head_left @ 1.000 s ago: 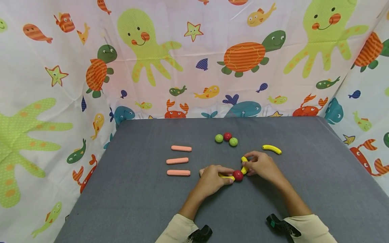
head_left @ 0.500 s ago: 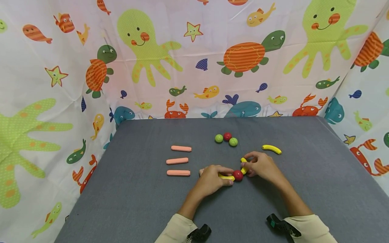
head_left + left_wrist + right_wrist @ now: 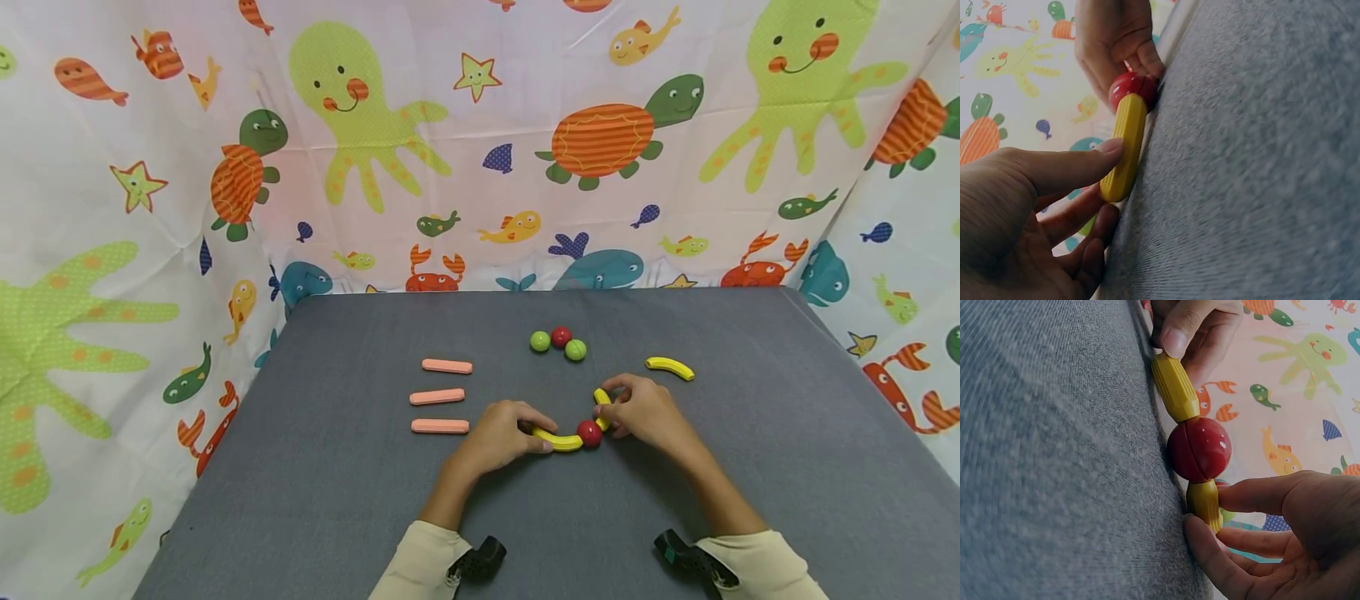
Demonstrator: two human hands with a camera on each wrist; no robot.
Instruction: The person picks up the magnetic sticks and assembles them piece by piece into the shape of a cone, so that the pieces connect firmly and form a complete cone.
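A red ball (image 3: pixel 589 433) with a seam sits between two yellow curved sticks, touching an end of each. My left hand (image 3: pixel 498 435) pinches the far left end of the left curved stick (image 3: pixel 558 442); in the left wrist view the thumb lies on its ribbed yellow side (image 3: pixel 1127 134). My right hand (image 3: pixel 643 410) pinches the right curved stick (image 3: pixel 602 397) between thumb and fingers, and that stick angles up and away from the ball. In the right wrist view the ball (image 3: pixel 1199 450) and both sticks lie in a line along the grey cloth.
Three pink straight sticks (image 3: pixel 437 397) lie in a column to the left. Behind the hands sit two green balls (image 3: pixel 576 350) and a second red ball (image 3: pixel 561 337) close together. Another yellow curved stick (image 3: pixel 671 367) lies at the right on the grey table (image 3: pixel 330 500).
My left hand has slid left along its curved stick to the outer end, baring more of the stick. The right hand stays nearly in place, its stick slightly shifted.
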